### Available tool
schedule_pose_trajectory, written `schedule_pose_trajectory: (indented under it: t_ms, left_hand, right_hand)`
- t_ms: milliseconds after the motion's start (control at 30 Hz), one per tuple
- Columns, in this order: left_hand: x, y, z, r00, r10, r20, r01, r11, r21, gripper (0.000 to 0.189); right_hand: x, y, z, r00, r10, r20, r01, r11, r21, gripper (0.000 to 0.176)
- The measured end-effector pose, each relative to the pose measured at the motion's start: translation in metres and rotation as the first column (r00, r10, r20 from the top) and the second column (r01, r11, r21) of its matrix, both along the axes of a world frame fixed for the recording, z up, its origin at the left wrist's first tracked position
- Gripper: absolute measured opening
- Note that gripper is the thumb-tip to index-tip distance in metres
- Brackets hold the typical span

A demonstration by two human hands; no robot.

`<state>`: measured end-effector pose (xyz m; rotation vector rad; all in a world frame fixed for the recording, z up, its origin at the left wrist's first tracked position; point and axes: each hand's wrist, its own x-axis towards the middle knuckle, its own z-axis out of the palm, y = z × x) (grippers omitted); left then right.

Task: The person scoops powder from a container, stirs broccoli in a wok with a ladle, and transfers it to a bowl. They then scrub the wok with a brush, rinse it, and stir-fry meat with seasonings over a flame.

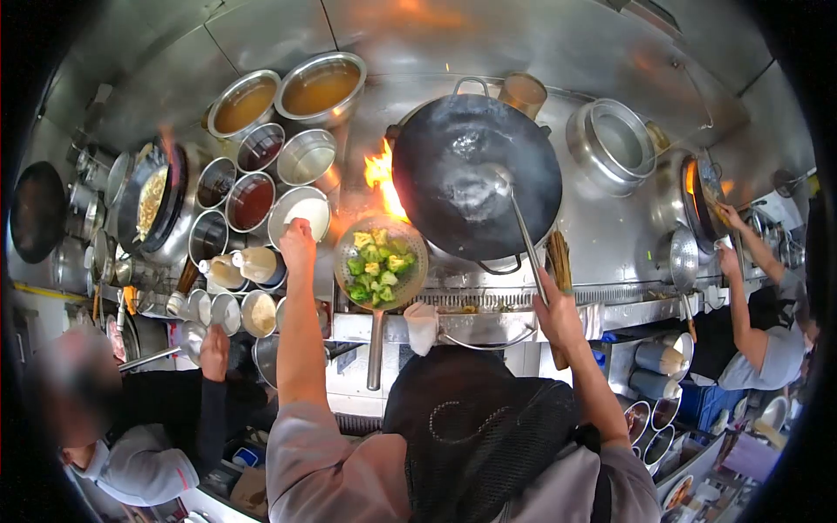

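My right hand (560, 315) is wrapped round the long handle of a ladle (521, 222), whose bowl rests inside a large black wok (436, 187). Steam rises from the wok, and liquid seems to shine at its bottom. My left hand (298, 242) is closed in a pinch at the near rim of a metal pot of white contents (307, 212); what the fingers hold, if anything, is hidden. Between my arms, a perforated strainer (347, 283) holds broccoli florets (381, 268), its handle pointing towards me.
Flames (381, 179) flare at the wok's left edge. Metal pots of brown liquid (323, 85) and a pot of red sauce (251, 200) stand at the left. A metal basin (615, 144) sits right of the wok. Co-workers stand on both sides, one hand (214, 353) close to my left arm.
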<state>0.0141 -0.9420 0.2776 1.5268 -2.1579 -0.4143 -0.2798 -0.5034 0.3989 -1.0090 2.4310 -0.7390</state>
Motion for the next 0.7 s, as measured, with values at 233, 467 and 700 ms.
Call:
schedule_pose_trajectory:
  t_ms: [233,467,700]
  left_hand:
    - [-0.011,0.072,0.014,0.983,-0.11,-0.147,0.08,0.978,-0.193,0.01]
    - [0.039,0.206,-0.009,0.989,-0.141,-0.04,0.146,0.969,0.197,0.027]
    - [0.064,0.254,-0.013,0.917,0.202,-0.343,0.273,0.308,0.911,0.032]
  right_hand:
    - [-0.048,-0.014,-0.053,0.938,-0.006,0.347,0.093,0.968,-0.234,0.058]
    - [-0.039,0.035,-0.009,0.983,0.045,0.18,-0.034,0.998,-0.06,0.055]
    - [-0.124,-0.03,-0.063,0.768,0.108,0.631,0.04,0.976,-0.216,0.063]
